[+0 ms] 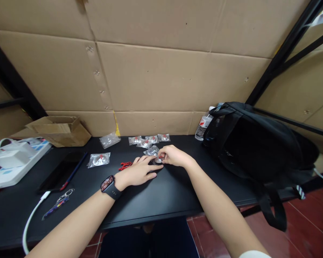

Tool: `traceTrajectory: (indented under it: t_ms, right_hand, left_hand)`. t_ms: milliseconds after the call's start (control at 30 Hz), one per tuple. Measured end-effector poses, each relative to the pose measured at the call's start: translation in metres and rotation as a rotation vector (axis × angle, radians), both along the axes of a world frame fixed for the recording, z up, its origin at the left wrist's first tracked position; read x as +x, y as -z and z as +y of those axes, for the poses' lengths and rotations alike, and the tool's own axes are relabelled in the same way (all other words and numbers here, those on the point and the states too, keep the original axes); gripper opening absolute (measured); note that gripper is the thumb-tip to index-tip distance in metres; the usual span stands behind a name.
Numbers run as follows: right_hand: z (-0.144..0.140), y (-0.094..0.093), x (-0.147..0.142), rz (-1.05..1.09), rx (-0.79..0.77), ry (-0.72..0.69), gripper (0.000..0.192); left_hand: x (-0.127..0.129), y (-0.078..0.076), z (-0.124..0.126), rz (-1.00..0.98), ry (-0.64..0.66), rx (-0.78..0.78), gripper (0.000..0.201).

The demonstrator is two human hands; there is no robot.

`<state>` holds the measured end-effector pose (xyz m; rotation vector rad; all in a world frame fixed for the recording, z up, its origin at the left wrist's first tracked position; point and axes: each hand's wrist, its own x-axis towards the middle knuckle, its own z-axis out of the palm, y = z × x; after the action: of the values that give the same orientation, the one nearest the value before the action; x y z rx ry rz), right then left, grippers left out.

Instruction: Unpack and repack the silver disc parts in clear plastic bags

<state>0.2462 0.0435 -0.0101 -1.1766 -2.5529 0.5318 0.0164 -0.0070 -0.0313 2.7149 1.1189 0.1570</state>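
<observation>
A small round silver piece [158, 159] lies on the black desk [161, 193], directly between the two hands; it is at 3 o'clock from the left hand [138, 172] and at 9 o'clock from the right hand [173, 156], touching the fingertips of both. The piece is mostly covered by the fingers, so its form is hard to make out; only a bright edge and a bit of red show. The left hand rests flat on the desk, fingers [148, 162] stretched and a little spread, their tips reaching to the piece; a smartwatch [109, 186] is on this wrist. The right hand is curled, its fingers [163, 154] pinched closed on the piece from above. A red cord [125, 165] lies just beside the left hand at 10 o'clock; clear packets [149, 140] with similar pieces lie at 12 o'clock, one more packet [99, 159] farther at 9 o'clock; a black backpack [258, 150] stands at 3 o'clock.
</observation>
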Motion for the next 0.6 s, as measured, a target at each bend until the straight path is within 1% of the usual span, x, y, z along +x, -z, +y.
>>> traceTrajectory:
  t_ms: [100, 233, 333, 433, 500, 567, 600]
  right_hand:
    - [0.0, 0.001, -0.003, -0.03, 0.096, 0.1, 0.027]
    - [-0.002, 0.004, -0.011, -0.107, 0.23, 0.247, 0.03]
    - [-0.002, 0.007, -0.018, -0.138, 0.275, 0.288, 0.03]
    - [0.002, 0.011, -0.023, -0.142, 0.289, 0.307, 0.026]
    - [0.005, 0.011, -0.021, -0.112, 0.261, 0.246, 0.028]
    - [0.009, 0.009, -0.016, -0.035, 0.19, 0.091, 0.034]
    - [0.011, 0.007, -0.012, 0.018, 0.145, 0.007, 0.033]
  left_hand:
    - [0.0, -0.001, -0.001, -0.005, -0.016, 0.003, 0.044]
    - [-0.002, 0.003, 0.0, -0.021, -0.026, 0.011, 0.042]
    - [-0.003, 0.004, 0.001, -0.042, -0.018, -0.005, 0.041]
    - [-0.005, 0.0, 0.002, -0.056, 0.01, -0.009, 0.041]
    - [-0.008, -0.005, 0.003, -0.08, 0.043, 0.013, 0.039]
    - [-0.01, -0.01, 0.004, -0.137, 0.045, 0.049, 0.037]
    - [-0.012, -0.011, 0.005, -0.168, 0.029, 0.067, 0.037]
